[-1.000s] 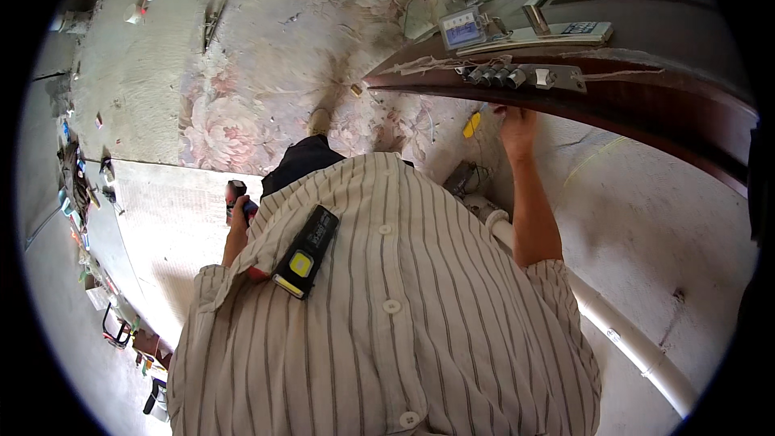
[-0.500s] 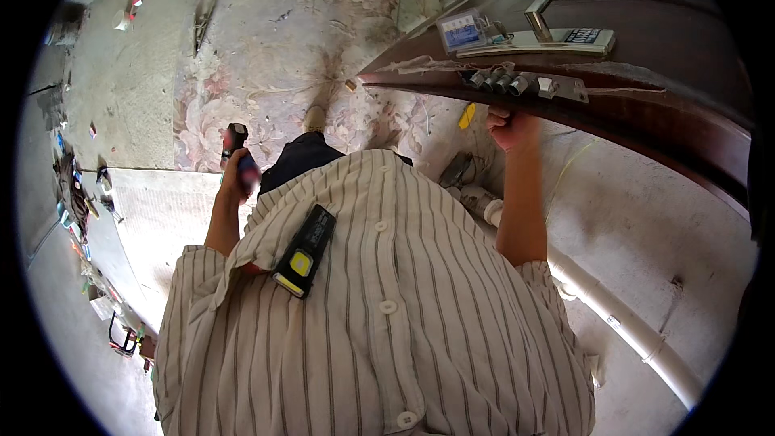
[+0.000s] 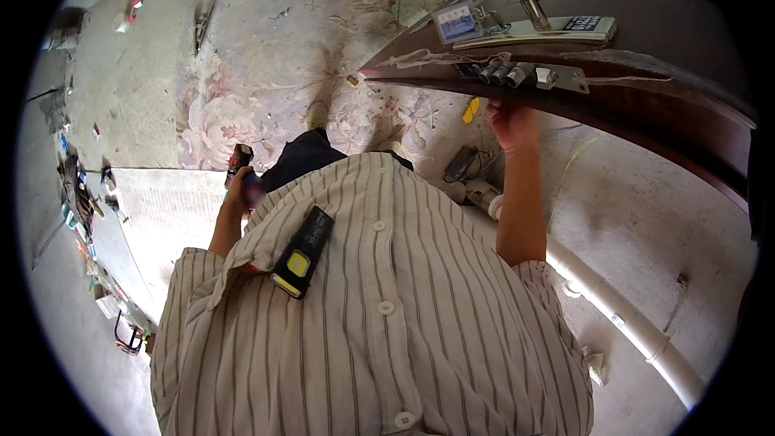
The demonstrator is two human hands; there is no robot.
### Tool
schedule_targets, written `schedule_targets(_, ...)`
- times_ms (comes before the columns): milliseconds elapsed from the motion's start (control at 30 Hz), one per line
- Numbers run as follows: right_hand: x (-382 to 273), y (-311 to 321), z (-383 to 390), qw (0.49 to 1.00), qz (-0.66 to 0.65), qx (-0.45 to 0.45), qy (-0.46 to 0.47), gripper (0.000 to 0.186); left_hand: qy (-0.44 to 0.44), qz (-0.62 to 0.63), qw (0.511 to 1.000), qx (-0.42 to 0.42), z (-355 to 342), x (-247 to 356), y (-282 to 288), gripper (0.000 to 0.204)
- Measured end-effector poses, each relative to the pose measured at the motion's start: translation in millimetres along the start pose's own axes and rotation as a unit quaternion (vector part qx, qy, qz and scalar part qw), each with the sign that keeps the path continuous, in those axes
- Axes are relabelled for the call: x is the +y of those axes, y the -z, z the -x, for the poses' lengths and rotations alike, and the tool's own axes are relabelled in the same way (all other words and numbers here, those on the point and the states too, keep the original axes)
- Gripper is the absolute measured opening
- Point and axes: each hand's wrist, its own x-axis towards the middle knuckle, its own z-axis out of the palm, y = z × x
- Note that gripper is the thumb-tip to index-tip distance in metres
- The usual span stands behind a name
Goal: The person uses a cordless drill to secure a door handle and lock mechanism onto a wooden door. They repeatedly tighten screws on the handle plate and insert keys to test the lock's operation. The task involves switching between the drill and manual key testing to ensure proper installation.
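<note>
A black handheld tool with red marks [image 3: 240,158] is gripped in my left hand [image 3: 242,190], low beside my thigh; part of it is blurred. My right hand [image 3: 513,123] is raised with curled fingers at the edge of a dark brown door [image 3: 646,109], just below the lock. Its fingertips are partly hidden, and I cannot tell what they hold. Round metal bolts [image 3: 504,74] and a pale latch [image 3: 546,77] stick out of the lock's edge plate [image 3: 575,79]. On the door face are a silver lever handle [image 3: 536,2] and its long plate [image 3: 557,31].
A clear packet with a blue label [image 3: 458,24] sits by the handle plate. A flashlight [image 3: 303,252] hangs on my striped shirt. A white pipe [image 3: 613,319] runs along the right. On the floor lie a yellow piece [image 3: 471,111] and, far left, scattered tools [image 3: 77,194].
My right hand has turned slightly, its fingers moving up closer to the door edge. The left hand and its tool have dropped a little. The door has barely shifted.
</note>
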Motion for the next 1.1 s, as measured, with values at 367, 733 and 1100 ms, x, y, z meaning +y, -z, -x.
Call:
schedule_targets(367, -25.1, 18.5, -14.5, 0.924, 0.322, -0.111, 0.173, 0.012, -0.009, 0.103, 0.994, 0.027, 36.1, -45.9, -18.3, 0.038)
schedule_targets(733, -20.7, 6.7, -27.6, 0.524, 0.604, -0.065, 0.597, 0.013, -0.072, 0.173, 0.981, 0.047, 39.9, -155.1, -79.7, 0.037)
schedule_targets(1100, -24.4, 11.7, -23.1, 0.904, 0.374, -0.148, 0.149, 0.027, -0.166, 0.187, 0.968, 0.034, 16.8, -195.4, -110.9, 0.033)
